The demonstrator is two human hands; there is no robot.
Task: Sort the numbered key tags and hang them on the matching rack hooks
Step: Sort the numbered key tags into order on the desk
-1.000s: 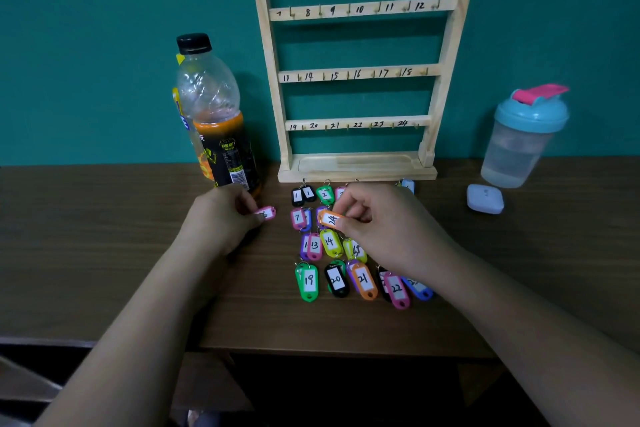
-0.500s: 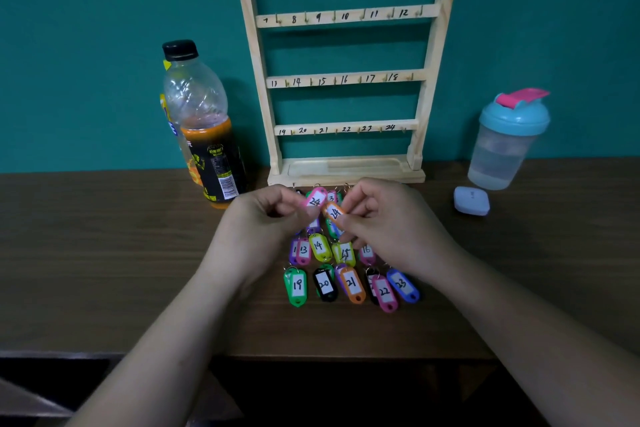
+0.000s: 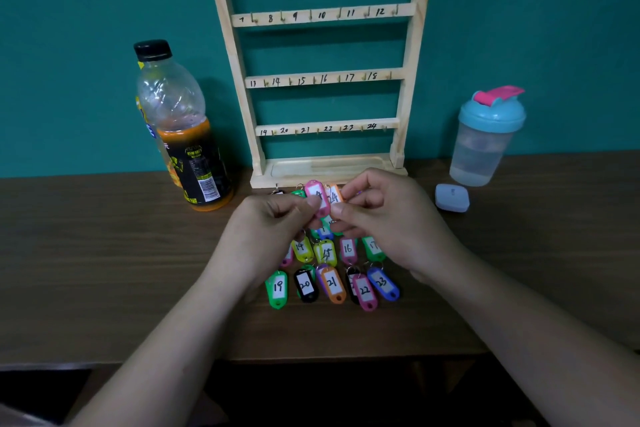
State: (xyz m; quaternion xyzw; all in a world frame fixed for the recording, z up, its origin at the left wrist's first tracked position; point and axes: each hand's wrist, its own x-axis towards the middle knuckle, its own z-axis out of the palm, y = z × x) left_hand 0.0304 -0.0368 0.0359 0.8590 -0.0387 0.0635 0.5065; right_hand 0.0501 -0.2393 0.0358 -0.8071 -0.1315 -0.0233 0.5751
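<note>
Nearest, on the wooden table (image 3: 104,253), lies a row of key tags (image 3: 332,284) numbered 19 to 23, with tags 14 to 17 (image 3: 347,248) in the row behind. Above these, the left hand (image 3: 266,229) pinches a pink tag (image 3: 317,196) between thumb and curled fingers, and the right hand (image 3: 388,222) likewise pinches the orange tag (image 3: 335,193) marked 24, the two tags upright and side by side. Beyond stands the wooden rack (image 3: 325,80) with numbered rails, flanked by a juice bottle (image 3: 183,135) at left and a shaker cup (image 3: 485,139) at right.

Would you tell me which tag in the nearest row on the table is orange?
The tag marked 21, middle of that row; tag 20 beside it is black and tag 22 pink.
</note>
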